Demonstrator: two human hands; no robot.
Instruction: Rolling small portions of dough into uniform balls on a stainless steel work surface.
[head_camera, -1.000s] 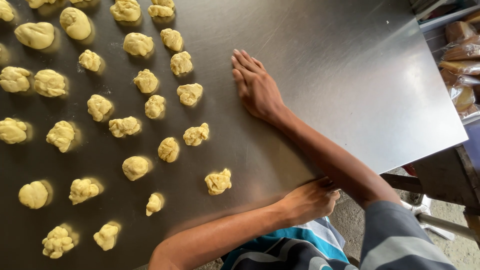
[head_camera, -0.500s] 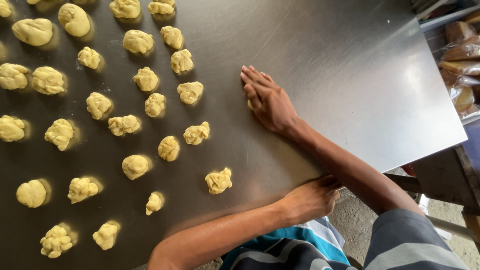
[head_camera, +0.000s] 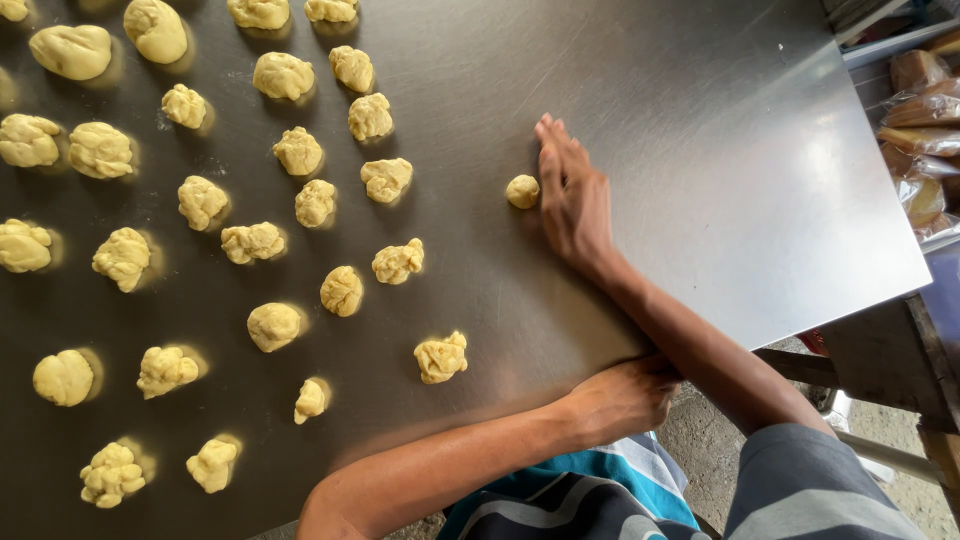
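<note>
Surface: brushed steel table (head_camera: 700, 150), seen from above; its right edge ends over a concrete floor, with bagged loaves on a shelf (head_camera: 920, 110) at 2 o'clock.

Near edge, 6 o'clock: left hand (head_camera: 625, 395) rests at the table's front rim, fingers curled over the edge; grip on the rim itself is hidden, so I cannot tell how tight. It holds no dough. The forearm runs back toward 7 o'clock above a striped shirt (head_camera: 590, 495).

Centre, slightly toward 1 o'clock: right hand (head_camera: 575, 200) lies flat on the steel, palm down, fingers straight and close together, pointing to 12 o'clock. Nothing is held. A small smooth dough ball (head_camera: 522, 191) sits just beside the index-finger side of the hand, at its 9 o'clock, touching or nearly touching; contact not resolvable.

Left half of the table, 8 to 11 o'clock: many rough dough lumps (head_camera: 300, 150), pale yellow, spaced apart in loose rows. Nearest to the hands are one lump (head_camera: 441, 357) at 7 o'clock of the right hand and one (head_camera: 398, 261) between it and the rows. Larger, smoother pieces (head_camera: 72, 50) lie at the far left corner.
</note>
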